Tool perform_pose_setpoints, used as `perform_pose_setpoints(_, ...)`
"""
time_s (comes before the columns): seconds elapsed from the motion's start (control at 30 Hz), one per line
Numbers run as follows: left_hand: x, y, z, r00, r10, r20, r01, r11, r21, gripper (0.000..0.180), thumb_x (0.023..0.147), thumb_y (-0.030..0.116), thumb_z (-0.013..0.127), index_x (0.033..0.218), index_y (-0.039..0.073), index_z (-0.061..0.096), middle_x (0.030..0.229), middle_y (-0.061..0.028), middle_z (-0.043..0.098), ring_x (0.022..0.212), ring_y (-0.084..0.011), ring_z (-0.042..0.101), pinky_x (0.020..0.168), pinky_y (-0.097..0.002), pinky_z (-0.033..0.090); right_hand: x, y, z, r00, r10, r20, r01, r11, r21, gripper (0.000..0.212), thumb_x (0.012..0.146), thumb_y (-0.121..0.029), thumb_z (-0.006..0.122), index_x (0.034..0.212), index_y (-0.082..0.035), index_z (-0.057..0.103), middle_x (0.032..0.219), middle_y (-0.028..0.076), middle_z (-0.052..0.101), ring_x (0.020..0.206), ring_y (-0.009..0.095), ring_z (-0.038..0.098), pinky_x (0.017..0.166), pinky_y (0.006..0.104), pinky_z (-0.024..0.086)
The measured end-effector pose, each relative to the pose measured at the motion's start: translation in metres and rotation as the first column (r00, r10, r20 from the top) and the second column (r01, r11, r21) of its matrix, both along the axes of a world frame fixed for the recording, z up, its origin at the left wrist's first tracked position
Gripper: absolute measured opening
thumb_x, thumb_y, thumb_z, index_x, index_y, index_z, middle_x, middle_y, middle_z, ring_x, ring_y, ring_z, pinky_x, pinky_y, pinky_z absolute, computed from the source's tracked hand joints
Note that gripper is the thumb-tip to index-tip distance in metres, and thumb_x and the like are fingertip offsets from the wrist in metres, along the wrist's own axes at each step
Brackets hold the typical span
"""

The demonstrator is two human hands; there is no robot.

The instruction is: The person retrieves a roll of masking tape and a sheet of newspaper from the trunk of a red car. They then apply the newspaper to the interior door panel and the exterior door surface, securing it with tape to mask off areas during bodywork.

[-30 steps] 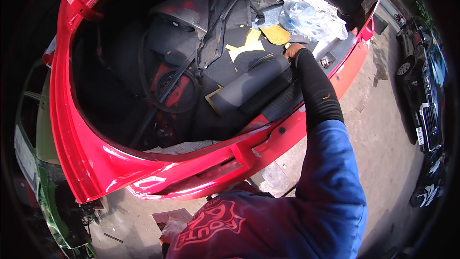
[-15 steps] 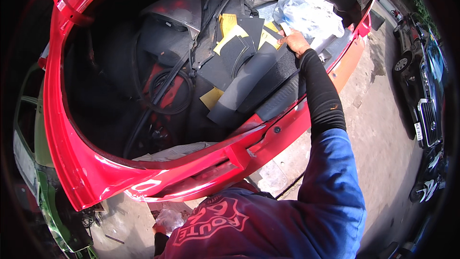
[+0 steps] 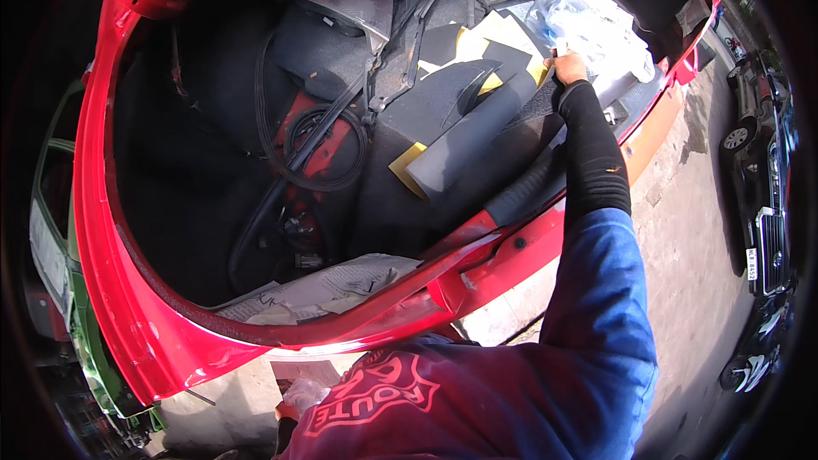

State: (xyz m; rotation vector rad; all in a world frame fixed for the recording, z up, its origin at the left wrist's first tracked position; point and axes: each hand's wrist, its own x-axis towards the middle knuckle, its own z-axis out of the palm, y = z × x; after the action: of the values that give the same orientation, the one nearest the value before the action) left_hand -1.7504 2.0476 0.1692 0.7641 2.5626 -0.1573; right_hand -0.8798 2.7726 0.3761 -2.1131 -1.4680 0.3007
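Since the earlier frame, the right hand (image 3: 569, 66) reaches deeper into the red car boot (image 3: 128, 307), toward one o'clock. Its fingers curl closed on the dark panel (image 3: 477, 132), whose long axis runs seven to one o'clock. Crumpled pale plastic bags (image 3: 596, 30) lie just beyond. Folded newspaper (image 3: 324, 285) rests at six o'clock.

One red car boot (image 3: 153, 324), one clear plastic bag (image 3: 588, 30), perhaps three yellow foam sheets (image 3: 409, 162) (partly buried), two parked cars (image 3: 758, 119).

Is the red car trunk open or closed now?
Open. The red trunk rim frames visible black panels inside, and the right hand reaches in.
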Motion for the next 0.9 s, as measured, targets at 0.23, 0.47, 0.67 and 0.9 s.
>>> perform_pose_setpoints(0.23, -0.024, 0.006, -0.037, 0.994, -0.095, -0.051, 0.086, 0.983, -0.162, 0.045, 0.070, 0.017, 0.066, 0.109, -0.005, 0.067, 0.110, -0.0247, 0.070, 0.107, -0.0397, 0.066, 0.093, -0.0435, 0.053, -0.043, -0.027, 0.085, 0.791, 0.038, 0.610, -0.147, 0.981, 0.130, 0.057, 0.096, -0.050, 0.059, 0.106, 0.006, 0.067, 0.091, 0.026, 0.070, 0.089, 0.034, 0.071, 0.076, 0.0436, 0.056)
perform_pose_setpoints(0.47, -0.039, 0.017, -0.044, 0.992, -0.123, -0.002, 0.121, 0.982, -0.143, 0.042, 0.073, 0.020, 0.066, 0.107, -0.003, 0.069, 0.108, -0.0239, 0.070, 0.105, -0.0390, 0.067, 0.092, -0.0439, 0.054, -0.192, -0.145, 0.114, 0.366, 0.912, 0.187, -0.835, 0.410, -0.367, 0.074, 0.066, -0.024, 0.087, 0.131, -0.006, 0.057, 0.126, 0.020, 0.058, 0.119, 0.032, 0.058, 0.096, 0.0432, 0.049)
perform_pose_setpoints(0.67, -0.033, 0.008, -0.038, 0.994, -0.109, 0.031, 0.112, 0.988, -0.110, 0.039, 0.076, 0.023, 0.066, 0.105, -0.002, 0.070, 0.107, -0.0233, 0.071, 0.104, -0.0385, 0.068, 0.090, -0.0444, 0.054, -0.235, -0.162, 0.127, 0.384, 0.909, 0.164, -0.608, 0.382, -0.696, 0.057, 0.069, -0.022, 0.085, 0.119, -0.003, 0.066, 0.109, 0.017, 0.067, 0.110, 0.034, 0.063, 0.094, 0.0428, 0.051)
perform_pose_setpoints(0.9, -0.023, -0.023, -0.041, 0.995, -0.081, 0.057, 0.087, 0.989, -0.118, 0.036, 0.079, 0.026, 0.065, 0.103, 0.000, 0.071, 0.106, -0.0225, 0.071, 0.103, -0.0379, 0.068, 0.089, -0.0450, 0.055, -0.178, -0.159, 0.284, 0.632, 0.743, -0.220, -0.752, 0.657, 0.059, 0.053, 0.078, -0.037, 0.085, 0.114, -0.004, 0.064, 0.079, -0.002, 0.059, 0.062, 0.005, 0.053, 0.055, 0.0198, 0.043)
